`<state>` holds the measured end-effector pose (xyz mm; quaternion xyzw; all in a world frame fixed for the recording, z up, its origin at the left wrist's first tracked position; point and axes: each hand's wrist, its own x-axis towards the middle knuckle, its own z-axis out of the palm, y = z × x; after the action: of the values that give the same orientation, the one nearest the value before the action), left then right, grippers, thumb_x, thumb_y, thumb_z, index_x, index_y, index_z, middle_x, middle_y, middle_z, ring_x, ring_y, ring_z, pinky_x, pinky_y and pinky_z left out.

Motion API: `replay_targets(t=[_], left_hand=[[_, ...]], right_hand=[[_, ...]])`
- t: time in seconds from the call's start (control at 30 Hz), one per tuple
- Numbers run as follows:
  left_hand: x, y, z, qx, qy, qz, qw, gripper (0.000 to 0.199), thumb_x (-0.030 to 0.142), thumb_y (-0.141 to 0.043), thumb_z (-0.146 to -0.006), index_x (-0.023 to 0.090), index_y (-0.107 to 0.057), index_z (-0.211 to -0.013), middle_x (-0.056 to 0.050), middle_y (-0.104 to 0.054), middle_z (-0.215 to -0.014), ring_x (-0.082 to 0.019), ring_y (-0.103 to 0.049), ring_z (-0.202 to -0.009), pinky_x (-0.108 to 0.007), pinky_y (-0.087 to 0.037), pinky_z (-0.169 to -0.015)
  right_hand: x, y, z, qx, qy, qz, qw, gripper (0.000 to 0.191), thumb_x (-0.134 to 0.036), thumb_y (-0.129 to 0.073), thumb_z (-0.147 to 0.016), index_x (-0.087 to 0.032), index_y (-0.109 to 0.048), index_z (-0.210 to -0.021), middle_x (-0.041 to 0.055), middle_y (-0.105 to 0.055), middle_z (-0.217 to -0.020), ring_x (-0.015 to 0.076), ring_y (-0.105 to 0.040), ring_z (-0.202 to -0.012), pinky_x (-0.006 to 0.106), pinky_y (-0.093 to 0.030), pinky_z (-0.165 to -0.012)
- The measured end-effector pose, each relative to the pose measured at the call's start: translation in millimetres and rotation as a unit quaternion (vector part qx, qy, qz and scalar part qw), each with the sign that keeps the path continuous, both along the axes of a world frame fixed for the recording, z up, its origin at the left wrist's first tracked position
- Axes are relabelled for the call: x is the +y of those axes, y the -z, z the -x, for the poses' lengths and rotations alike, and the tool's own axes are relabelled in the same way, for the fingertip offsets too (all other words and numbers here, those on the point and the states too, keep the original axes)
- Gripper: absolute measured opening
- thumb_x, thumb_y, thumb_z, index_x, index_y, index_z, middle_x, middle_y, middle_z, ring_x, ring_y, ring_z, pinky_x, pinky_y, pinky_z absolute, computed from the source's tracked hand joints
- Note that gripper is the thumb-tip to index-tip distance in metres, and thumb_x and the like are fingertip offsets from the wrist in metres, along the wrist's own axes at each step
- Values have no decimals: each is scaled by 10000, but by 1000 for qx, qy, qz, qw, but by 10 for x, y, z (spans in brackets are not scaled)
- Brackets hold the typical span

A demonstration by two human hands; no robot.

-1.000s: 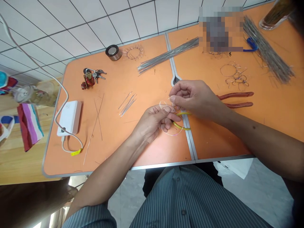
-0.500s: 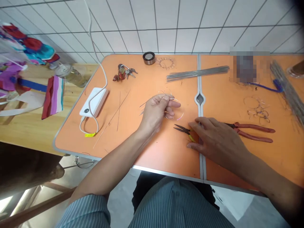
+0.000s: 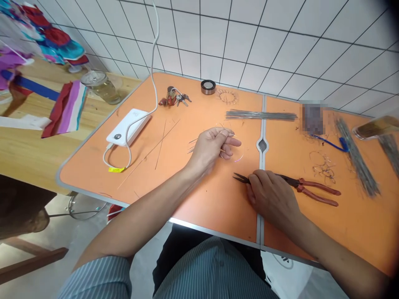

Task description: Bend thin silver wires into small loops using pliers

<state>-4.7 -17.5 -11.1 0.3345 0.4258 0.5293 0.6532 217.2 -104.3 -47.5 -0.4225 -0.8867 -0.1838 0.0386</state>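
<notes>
My left hand [image 3: 212, 148] is shut on a thin wire ring [image 3: 233, 146], pinching it between thumb and fingers above the orange folding table [image 3: 162, 178]. My right hand [image 3: 270, 196] lies curled over a pair of needle-nose pliers [image 3: 240, 178], whose black tips stick out to the left and whose handles are hidden under my fingers. Just beyond that hand, red-handled pliers [image 3: 318, 193] lie on the table, their jaws close to my right hand. A few loose wires [image 3: 192, 145] lie beneath my left hand's wrist side.
Long steel wires lie in a bundle [image 3: 261, 116] at the back, with another bundle [image 3: 357, 158] at right. Bent wire pieces [image 3: 323, 168], keys [image 3: 171, 96], a tape roll [image 3: 208, 87] and a cabled white power bank [image 3: 127, 128] sit on the table.
The view has swung, tilting the table. My right hand has settled further onto the pliers, with fingers curled. My left hand still pinches the wire ring.
</notes>
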Motion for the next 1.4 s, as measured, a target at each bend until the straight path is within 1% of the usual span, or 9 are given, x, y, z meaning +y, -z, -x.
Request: replay_targets(t=[0.2, 0.33, 0.4, 0.57, 0.7, 0.8, 0.97, 1.03, 1.4], left_hand=[[-18, -53, -2, 2, 7, 15, 1000, 195, 254, -659, -1080, 136, -702, -931, -59, -819, -788, -69, -605, -466, -181, -489, -471], [-16, -60, 4, 4, 11, 11, 1000, 203, 226, -625, -1089, 136, -700, -923, -58, -818, -789, -69, -603, -466, -182, -493, -472], [-16, -49, 8, 4, 18, 5, 1000, 211, 206, -606, -1089, 134, -700, -914, -61, -817, -786, -71, -601, -467, -184, -496, -469], [-30, -3, 9, 16, 41, -1, 999, 203, 247, -660, -1065, 132, -714, -907, -71, -827, -803, -74, -614, -474, -182, -500, -472], [-31, 25, 1, 19, 58, 2, 998, 188, 257, -679, -1050, 136, -713, -910, -80, -837, -815, -77, -624, -481, -179, -502, -476], [-33, 39, -10, 27, 82, 8, 996, 176, 251, -686, -1039, 135, -712, -911, -87, -840, -818, -79, -612, -468, -183, -498, -462], [-62, 64, -27, 42, 137, 3, 990, 177, 250, -668, -1038, 125, -722, -924, -112, -844, -844, -89, -607, -475, -191, -487, -435], [-80, 65, -30, 51, 158, 0, 986, 187, 257, -667, -1039, 124, -726, -922, -114, -842, -842, -88, -600, -471, -191, -479, -433], [-145, 10, -42, 72, 220, -12, 973, 213, 270, -696, -1030, 142, -707, -859, -109, -832, -800, -69, -542, -427, -194, -377, -413]], right_hand=[[0, 58, -22, 50, 29, -33, 998, 134, -131, -569, -1001, -200, -620, -898, 83, -629, -811, 269, -568, -756, 405, -382, -717], [49, -110, -81, 245, 155, 124, 949, 138, -246, -501, -1056, -227, -609, -972, 67, -673, -801, 262, -621, -725, 376, -387, -656], [124, -243, -148, 403, 216, 280, 844, 185, -364, -508, -1079, -247, -613, -981, 65, -718, -861, 257, -669, -770, 374, -459, -702], [357, -425, -340, 667, 246, 571, 410, 329, -551, -649, -980, -225, -692, -960, 84, -752, -935, 253, -726, -823, 405, -581, -784], [364, -410, -351, 668, 223, 647, 292, 307, -501, -744, -955, -212, -739, -1059, 72, -745, -969, 220, -705, -819, 376, -582, -768], [304, -384, -290, 646, 179, 644, 369, 326, -509, -738, -988, -219, -741, -1137, 48, -709, -950, 205, -675, -795, 344, -539, -712], [269, -286, -268, 465, 144, 388, 782, 347, -535, -572, -1101, -223, -724, -1075, 70, -707, -943, 243, -666, -862, 374, -495, -767], [270, -236, -302, 375, 100, 255, 886, 324, -479, -528, -1131, -218, -718, -1114, 94, -719, -1009, 262, -673, -936, 392, -494, -811], [315, -245, -434, 180, -3, 43, 983, 192, -321, -571, -1142, -181, -704, -1137, 125, -738, -1068, 246, -676, -904, 363, -460, -715]])
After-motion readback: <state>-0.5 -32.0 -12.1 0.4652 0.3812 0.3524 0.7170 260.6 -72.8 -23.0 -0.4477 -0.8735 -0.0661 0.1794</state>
